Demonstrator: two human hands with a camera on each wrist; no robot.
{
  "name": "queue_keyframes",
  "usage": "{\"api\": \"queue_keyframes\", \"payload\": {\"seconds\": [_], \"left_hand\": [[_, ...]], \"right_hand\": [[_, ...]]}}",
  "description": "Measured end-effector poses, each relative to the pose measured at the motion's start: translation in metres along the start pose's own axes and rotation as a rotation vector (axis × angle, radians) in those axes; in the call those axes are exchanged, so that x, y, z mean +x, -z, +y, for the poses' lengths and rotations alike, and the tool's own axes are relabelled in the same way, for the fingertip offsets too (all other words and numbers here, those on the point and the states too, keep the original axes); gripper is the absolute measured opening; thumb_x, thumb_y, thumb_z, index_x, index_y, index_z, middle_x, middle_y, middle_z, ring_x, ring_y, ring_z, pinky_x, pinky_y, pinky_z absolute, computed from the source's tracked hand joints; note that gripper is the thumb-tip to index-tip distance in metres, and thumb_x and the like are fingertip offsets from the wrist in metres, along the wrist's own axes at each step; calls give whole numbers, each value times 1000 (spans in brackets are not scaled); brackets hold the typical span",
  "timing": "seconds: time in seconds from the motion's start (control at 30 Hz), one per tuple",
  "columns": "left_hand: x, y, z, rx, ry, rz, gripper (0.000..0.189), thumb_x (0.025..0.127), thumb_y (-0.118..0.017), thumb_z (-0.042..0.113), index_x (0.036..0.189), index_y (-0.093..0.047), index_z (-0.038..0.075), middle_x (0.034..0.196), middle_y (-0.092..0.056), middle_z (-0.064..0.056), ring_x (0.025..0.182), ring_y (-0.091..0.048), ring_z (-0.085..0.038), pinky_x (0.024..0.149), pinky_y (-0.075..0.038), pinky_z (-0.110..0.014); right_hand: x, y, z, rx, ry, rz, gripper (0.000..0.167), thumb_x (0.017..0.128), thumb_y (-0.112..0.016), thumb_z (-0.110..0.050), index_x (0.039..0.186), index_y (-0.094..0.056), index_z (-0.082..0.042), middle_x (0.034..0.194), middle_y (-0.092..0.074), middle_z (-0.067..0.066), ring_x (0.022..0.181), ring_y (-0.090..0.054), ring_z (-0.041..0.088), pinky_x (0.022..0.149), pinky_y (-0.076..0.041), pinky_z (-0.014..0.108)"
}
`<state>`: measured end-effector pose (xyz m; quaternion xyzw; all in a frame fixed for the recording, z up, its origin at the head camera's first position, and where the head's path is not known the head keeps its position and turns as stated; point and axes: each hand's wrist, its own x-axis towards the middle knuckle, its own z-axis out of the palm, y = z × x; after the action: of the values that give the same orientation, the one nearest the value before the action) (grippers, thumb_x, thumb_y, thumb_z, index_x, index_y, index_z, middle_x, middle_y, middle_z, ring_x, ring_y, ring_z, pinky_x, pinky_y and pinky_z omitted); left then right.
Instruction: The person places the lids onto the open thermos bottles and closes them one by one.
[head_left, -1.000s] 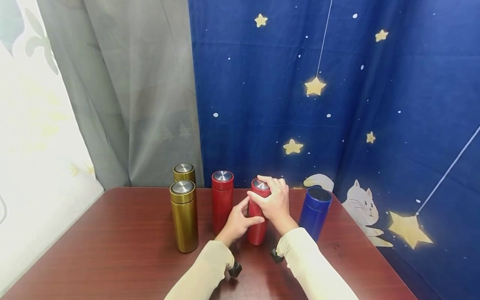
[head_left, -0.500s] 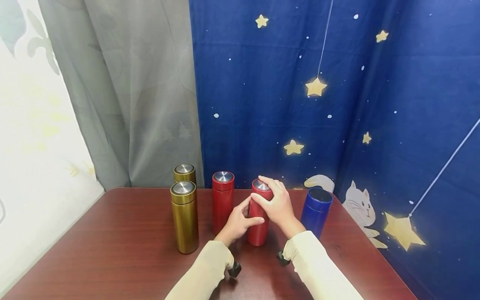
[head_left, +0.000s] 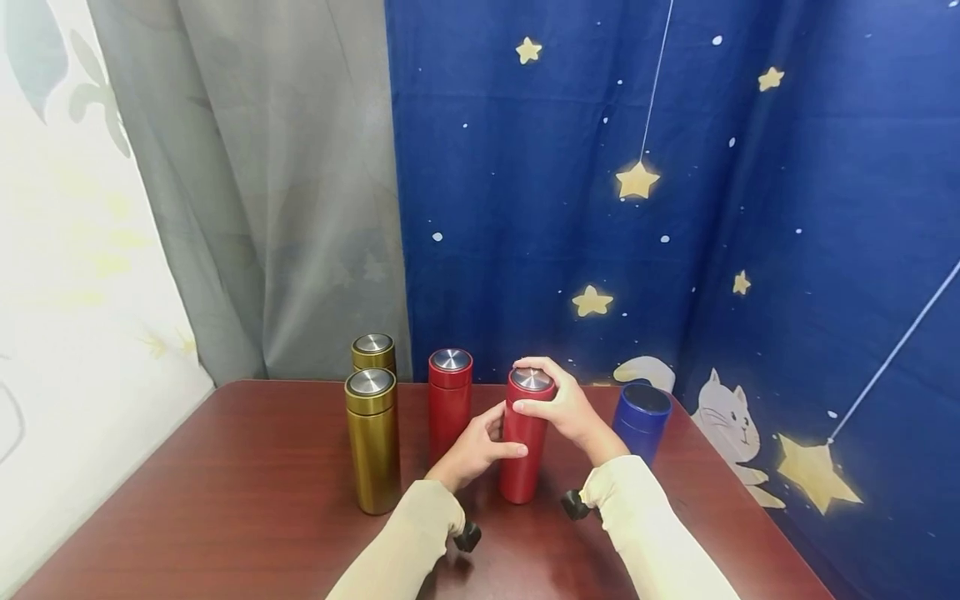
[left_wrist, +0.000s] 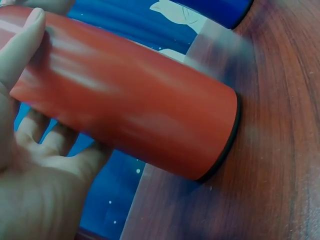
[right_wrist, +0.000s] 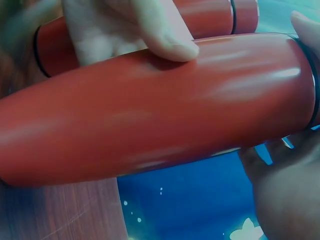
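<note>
A red thermos [head_left: 521, 462] with a silver-topped lid [head_left: 532, 379] stands upright on the table between both hands. My left hand [head_left: 474, 448] holds its body from the left, thumb [left_wrist: 22, 47] across the front and fingers behind. Up at the lid, my right hand [head_left: 572, 410] grips the rim, its thumb on the near side and its fingers at the far side. In the right wrist view the thermos body [right_wrist: 150, 115] fills the middle, with the left thumb [right_wrist: 175, 50] on it. A second red thermos [head_left: 450, 408] stands just left, behind the left hand.
Two gold thermoses [head_left: 372, 450] stand at the left, one behind the other. A blue thermos [head_left: 642, 421] is at the right, partly hidden by the right forearm. The reddish wooden table [head_left: 225, 492] ends at a star-patterned blue curtain [head_left: 517, 208] and a grey curtain [head_left: 322, 208].
My right hand has turned about the lid, its wrist swinging right and its thumb moving to the near side. The held thermos has shifted slightly nearer; my left hand keeps its hold.
</note>
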<state>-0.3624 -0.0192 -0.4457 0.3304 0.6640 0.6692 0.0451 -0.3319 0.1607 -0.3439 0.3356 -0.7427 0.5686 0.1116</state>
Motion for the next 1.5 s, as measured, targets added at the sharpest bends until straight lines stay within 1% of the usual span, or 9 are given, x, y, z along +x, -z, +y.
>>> {"api": "queue_keyframes", "payload": {"seconds": [0.2, 0.4, 0.53, 0.63, 0.8, 0.97, 1.03, 1.27, 1.5], "left_hand": [[0, -2, 1, -2, 16, -17, 72, 86, -74, 10, 149, -39, 13, 131, -59, -8, 116, -60, -24, 92, -51, -38], [-1, -1, 4, 18, 12, 3, 72, 86, -74, 10, 149, -40, 14, 131, -59, -8, 116, -60, -24, 92, -51, -38], [-1, -1, 2, 17, 4, 15, 73, 85, -75, 10, 149, -40, 14, 130, -60, -8, 115, -61, -23, 92, -51, -37], [-1, -1, 1, 17, -7, 16, 73, 85, -76, 11, 148, -40, 12, 129, -61, -9, 114, -61, -24, 92, -51, -37], [-3, -3, 0, 29, -9, 30, 73, 84, -77, 11, 148, -41, 13, 128, -62, -7, 113, -62, -22, 92, -51, -36], [-4, -5, 1, 43, -5, 62, 76, 84, -76, 8, 149, -38, 11, 131, -59, -9, 115, -61, -24, 93, -51, -36], [-5, -7, 5, 51, -5, 76, 77, 83, -76, 6, 150, -37, 8, 133, -58, -12, 117, -60, -27, 93, -50, -36], [-16, -16, 35, 78, -40, 102, 78, 82, -76, 2, 148, -34, -3, 133, -56, -20, 117, -59, -31, 93, -50, -35], [-17, -21, 40, 136, -78, 141, 75, 81, -76, 1, 146, -39, -1, 130, -59, -18, 113, -62, -30, 90, -52, -32]], "right_hand": [[-4, 2, -12, 39, 13, -40, 57, 78, -69, 8, 132, -49, 9, 124, -56, 28, 107, -60, 28, 87, -53, 34], [-2, 0, -14, -43, -3, 2, 52, 79, -73, 5, 128, -56, 5, 118, -62, 22, 100, -63, 29, 82, -55, 34], [0, -1, 5, -113, 11, 45, 54, 78, -77, 0, 129, -58, 0, 119, -63, 19, 101, -63, 33, 81, -56, 35], [0, -2, 19, -173, 6, 93, 56, 77, -81, -6, 129, -61, -9, 119, -63, 14, 102, -63, 32, 80, -56, 34], [-3, -7, 22, -280, 31, 176, 55, 75, -84, -15, 126, -65, -19, 113, -63, 9, 99, -62, 26, 75, -57, 33], [-5, -11, 23, -353, 70, 247, 54, 72, -86, -18, 123, -67, -22, 107, -63, 7, 97, -60, 23, 72, -57, 32], [-5, -12, 22, -370, 84, 268, 55, 71, -87, -19, 122, -67, -22, 105, -63, 6, 96, -59, 22, 71, -57, 33], [-6, -16, 22, -391, 80, 315, 54, 70, -89, -22, 120, -69, -24, 104, -62, 5, 95, -58, 20, 71, -57, 34], [-6, -21, 20, -439, 84, 371, 51, 70, -88, -26, 118, -70, -25, 106, -64, 4, 98, -55, 22, 72, -56, 38]]}}
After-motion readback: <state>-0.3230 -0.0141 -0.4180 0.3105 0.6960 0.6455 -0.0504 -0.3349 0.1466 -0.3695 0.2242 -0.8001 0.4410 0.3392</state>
